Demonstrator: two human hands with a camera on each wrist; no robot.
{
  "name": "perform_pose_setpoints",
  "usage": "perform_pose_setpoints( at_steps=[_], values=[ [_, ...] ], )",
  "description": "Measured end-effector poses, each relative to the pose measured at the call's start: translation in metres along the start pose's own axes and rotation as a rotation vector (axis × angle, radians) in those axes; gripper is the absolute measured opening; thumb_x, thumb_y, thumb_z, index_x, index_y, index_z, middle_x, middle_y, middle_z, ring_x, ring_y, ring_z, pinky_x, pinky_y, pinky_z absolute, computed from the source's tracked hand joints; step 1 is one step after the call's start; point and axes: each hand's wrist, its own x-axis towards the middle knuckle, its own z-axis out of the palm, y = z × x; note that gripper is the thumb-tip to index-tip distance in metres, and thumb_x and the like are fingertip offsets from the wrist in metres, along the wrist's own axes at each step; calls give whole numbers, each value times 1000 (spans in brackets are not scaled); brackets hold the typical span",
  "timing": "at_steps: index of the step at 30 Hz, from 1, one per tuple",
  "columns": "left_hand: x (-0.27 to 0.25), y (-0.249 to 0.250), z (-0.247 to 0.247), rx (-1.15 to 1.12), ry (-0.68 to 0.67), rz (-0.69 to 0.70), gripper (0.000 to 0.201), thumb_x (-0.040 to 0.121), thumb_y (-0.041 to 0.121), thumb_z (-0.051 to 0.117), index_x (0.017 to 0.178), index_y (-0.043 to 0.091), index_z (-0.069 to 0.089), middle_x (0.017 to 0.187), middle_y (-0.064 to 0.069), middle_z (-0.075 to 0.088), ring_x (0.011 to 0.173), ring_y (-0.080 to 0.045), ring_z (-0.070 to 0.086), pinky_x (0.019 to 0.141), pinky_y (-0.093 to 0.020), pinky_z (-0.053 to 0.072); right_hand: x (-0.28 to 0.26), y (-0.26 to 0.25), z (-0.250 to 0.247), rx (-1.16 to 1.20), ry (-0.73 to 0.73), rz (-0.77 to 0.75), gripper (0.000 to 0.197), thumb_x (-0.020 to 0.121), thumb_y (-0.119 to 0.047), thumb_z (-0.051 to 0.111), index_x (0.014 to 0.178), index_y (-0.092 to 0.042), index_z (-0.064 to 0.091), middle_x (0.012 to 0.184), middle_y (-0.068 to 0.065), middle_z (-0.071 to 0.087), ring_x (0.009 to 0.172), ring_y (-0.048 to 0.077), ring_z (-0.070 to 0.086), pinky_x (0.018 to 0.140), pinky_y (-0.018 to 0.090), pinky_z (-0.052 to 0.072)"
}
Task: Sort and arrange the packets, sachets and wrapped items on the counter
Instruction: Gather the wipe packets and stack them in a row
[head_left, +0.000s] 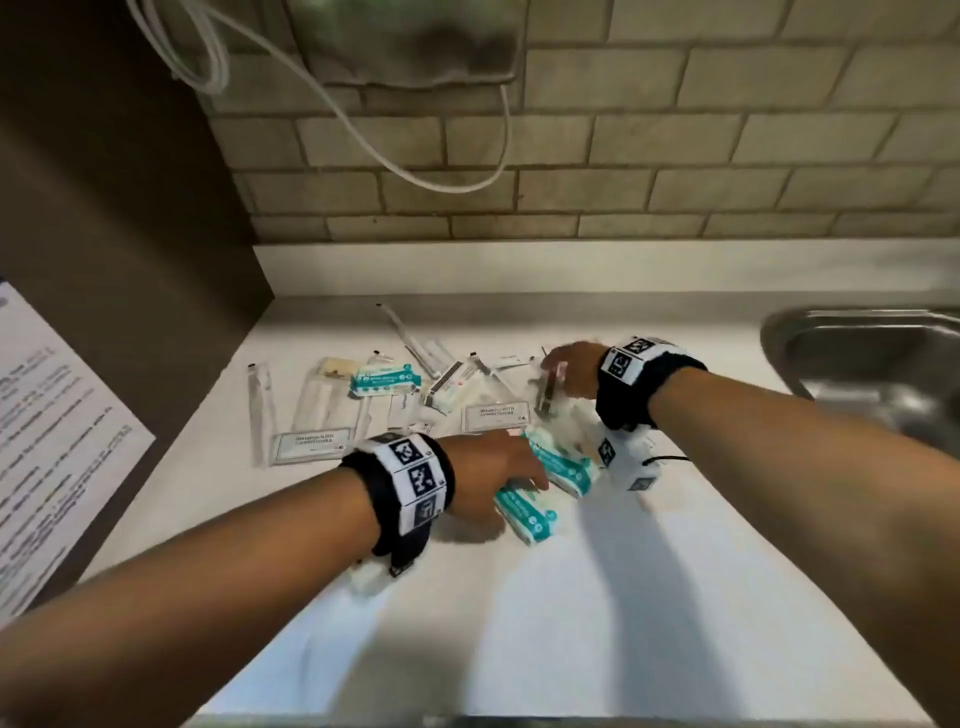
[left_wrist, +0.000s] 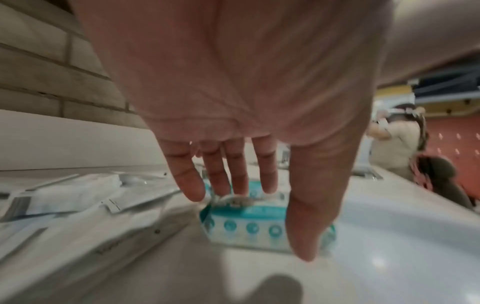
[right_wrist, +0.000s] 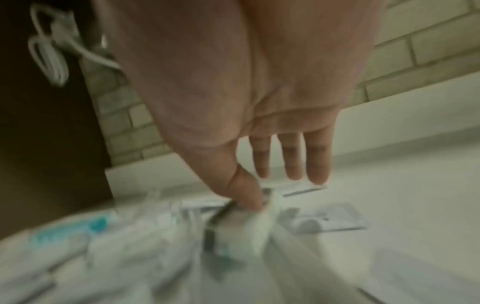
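Several packets lie scattered on the white counter (head_left: 623, 597). My left hand (head_left: 506, 467) reaches, fingers (left_wrist: 235, 170) straight and spread, over a teal-and-white packet (head_left: 524, 514) (left_wrist: 246, 224), its fingertips at the packet's far edge. A second teal-and-white packet (head_left: 563, 465) lies just beyond it. My right hand (head_left: 569, 371) pinches a small whitish packet with a dark strip (head_left: 550, 389) (right_wrist: 241, 226) between thumb (right_wrist: 246, 191) and forefinger, just above the pile; the other three fingers stay straight. This view is blurred.
A third teal packet (head_left: 384, 382), two flat white labelled sachets (head_left: 311, 444) (head_left: 496, 413) and long clear wrapped items (head_left: 260, 400) lie at the back left. A steel sink (head_left: 862, 353) is at the right. A brown cabinet side (head_left: 130, 234) with a printed sheet (head_left: 57, 441) bounds the left.
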Motion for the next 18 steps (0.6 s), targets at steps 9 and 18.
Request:
perform_pose_setpoints(
  at_steps=[9,18],
  values=[
    [21,-7,-5,124,83,1,44,69,40,70,104,24,50,101,4,50,97,-16,41,75,-28,35,-19,-10,-13,-145,-18,21,63,71,-29,80,129,-27,54,128,8,41,123,31,37,94,46,48],
    [56,13,-19,148,54,-171,75,64,47,75,126,31,37,105,2,65,88,-25,62,78,-32,51,-18,-7,-48,397,97,-48,57,86,-37,63,124,-6,33,88,3,55,84,27,54,63,31,39]
  ],
)
